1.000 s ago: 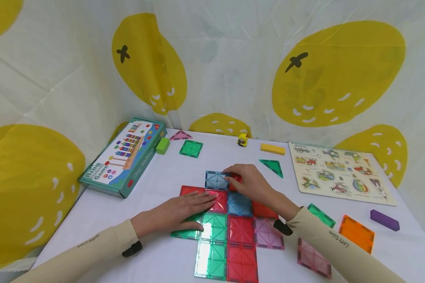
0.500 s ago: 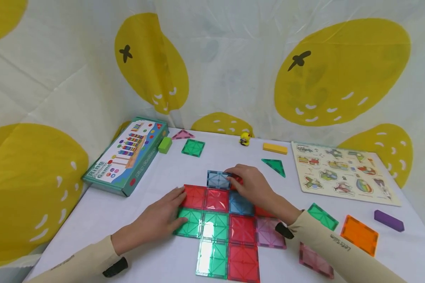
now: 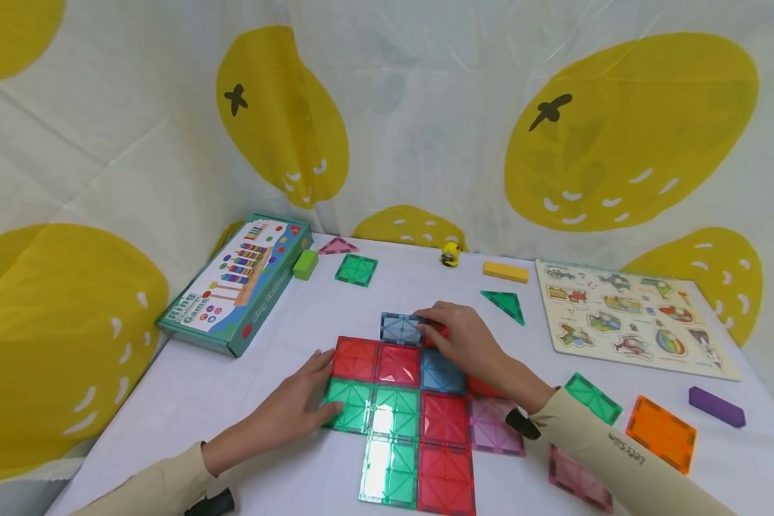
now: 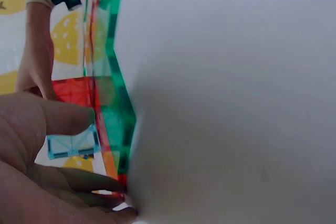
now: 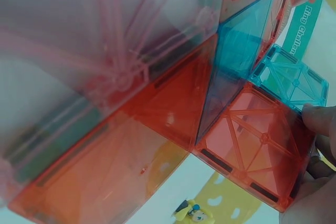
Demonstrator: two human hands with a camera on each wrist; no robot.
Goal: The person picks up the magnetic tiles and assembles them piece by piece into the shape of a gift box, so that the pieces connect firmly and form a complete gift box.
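Observation:
Translucent magnetic tiles lie joined flat on the table, among them a red tile (image 3: 355,358), a green tile (image 3: 350,405) and a blue tile (image 3: 443,374). At their far edge a light blue tile (image 3: 400,329) stands up beside a standing red tile (image 5: 257,140), mostly hidden in the head view. My right hand (image 3: 461,337) pinches these standing tiles near where they meet, thumb by the blue one. My left hand (image 3: 290,401) rests along the left edge of the flat tiles, its thumb touching the green tile and its fingers extended.
A game box (image 3: 235,283) and a green block (image 3: 306,265) stand at the back left. A wooden puzzle board (image 3: 635,319) lies at the right. Loose tiles, such as an orange tile (image 3: 661,433), and a purple block (image 3: 716,407) lie at the near right.
My left hand has slid left off the top of the red tiles to the left edge of the flat tiles. My right hand stays at the standing tiles.

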